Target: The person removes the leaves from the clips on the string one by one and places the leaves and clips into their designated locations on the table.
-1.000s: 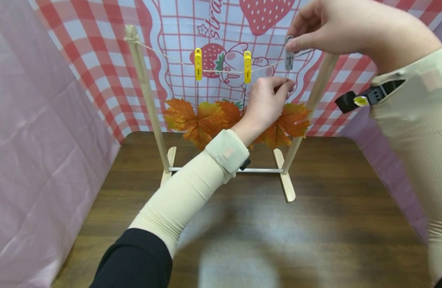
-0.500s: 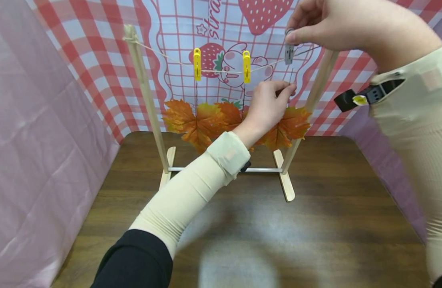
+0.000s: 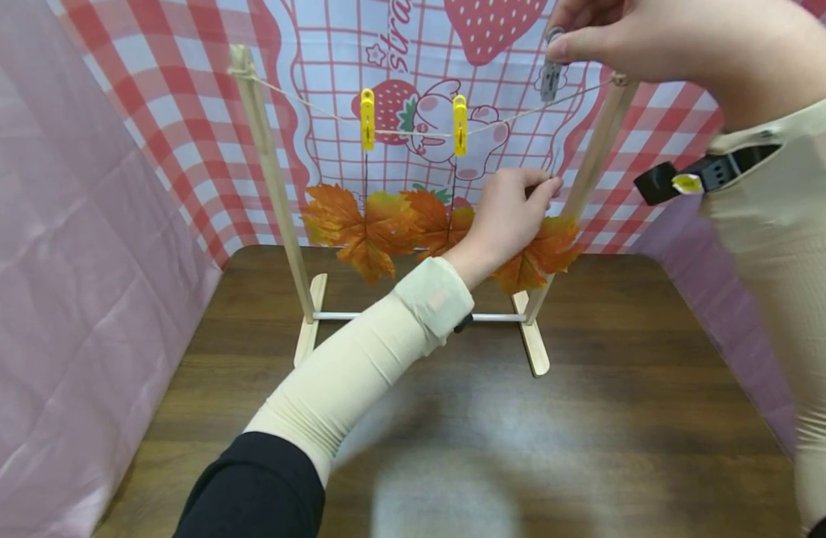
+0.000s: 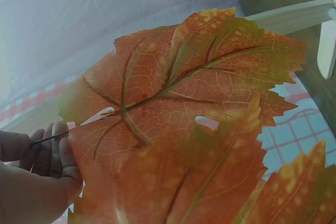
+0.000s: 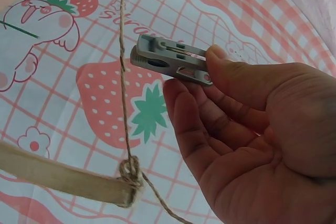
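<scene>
My right hand point(image 3: 662, 41) pinches a grey clothespin point(image 5: 170, 61) by its handle end, above and apart from the string point(image 3: 520, 113). In the head view my left hand point(image 3: 510, 213) is lower down, under the string. Between thumb and fingers it pinches the thin stem point(image 4: 48, 138) of an orange maple leaf point(image 3: 541, 254). Two yellow clothespins, a left one point(image 3: 367, 123) and a middle one point(image 3: 460, 127), sit on the string. From each hangs a leaf by its dark stem: the left leaf point(image 3: 355, 232) and the middle leaf point(image 3: 436, 220), partly behind my forearm.
A left wooden post point(image 3: 268, 164) and a right wooden post point(image 3: 597, 157) carry the string, knotted at their tops. A white rod point(image 3: 497, 317) joins their feet on the brown table point(image 3: 494, 448). Strawberry-print cloth point(image 3: 325, 45) stands behind; pink cloth point(image 3: 104, 261) hangs at left.
My right hand has risen with the grey clothespin, which has come away from the string and the stem. My left hand has moved down and slightly right with its leaf.
</scene>
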A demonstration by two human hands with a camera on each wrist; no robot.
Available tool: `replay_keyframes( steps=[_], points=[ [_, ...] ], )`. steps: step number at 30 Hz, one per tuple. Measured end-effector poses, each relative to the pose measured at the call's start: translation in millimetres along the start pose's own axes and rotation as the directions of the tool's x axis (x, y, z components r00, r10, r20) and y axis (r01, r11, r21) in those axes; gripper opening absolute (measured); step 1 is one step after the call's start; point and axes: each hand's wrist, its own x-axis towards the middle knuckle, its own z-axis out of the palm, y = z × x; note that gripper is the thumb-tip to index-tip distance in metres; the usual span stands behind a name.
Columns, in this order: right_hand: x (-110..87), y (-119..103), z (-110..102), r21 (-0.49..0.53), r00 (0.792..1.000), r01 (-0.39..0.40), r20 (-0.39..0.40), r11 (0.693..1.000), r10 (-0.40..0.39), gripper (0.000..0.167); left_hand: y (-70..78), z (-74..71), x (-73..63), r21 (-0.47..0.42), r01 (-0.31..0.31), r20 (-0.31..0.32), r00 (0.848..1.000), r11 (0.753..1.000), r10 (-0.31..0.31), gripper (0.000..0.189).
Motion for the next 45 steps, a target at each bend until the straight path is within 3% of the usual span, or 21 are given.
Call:
replay_keyframes(
  steps=[7,14,26,36,45],
  points=[
    [-2.3,2.7,-4.7,-0.028,1.000,-0.022,0.021,0.999,0.023,0.028,-0.5,10.0,-6.9,0.037,-0.024,0.033,0.999,0.999,0.023,0.024],
    [3.1,28.9,-4.4,0.006,0.999,-0.003,0.042,1.000,0.003,0.036,3.7,19.9,-16.0,0.047,-0.034,0.089,0.996,0.998,0.030,0.025],
    [-10.7,52.4,-6.4,0.028,0.999,-0.029,-0.020,0.999,0.029,0.035,14.7,29.1,-41.1,0.067,-0.044,0.182,0.983,0.997,0.031,0.026],
    [-34.8,38.5,-8.9,0.020,0.990,0.073,-0.120,0.997,-0.070,0.027,26.2,33.1,-64.2,0.045,-0.031,0.244,0.970,0.999,0.019,0.025],
    [-55.5,24.0,-7.5,0.056,0.987,0.048,-0.159,0.997,-0.039,0.016,28.6,38.9,-86.5,0.021,-0.057,0.302,0.952,0.998,0.048,0.025]
  ],
)
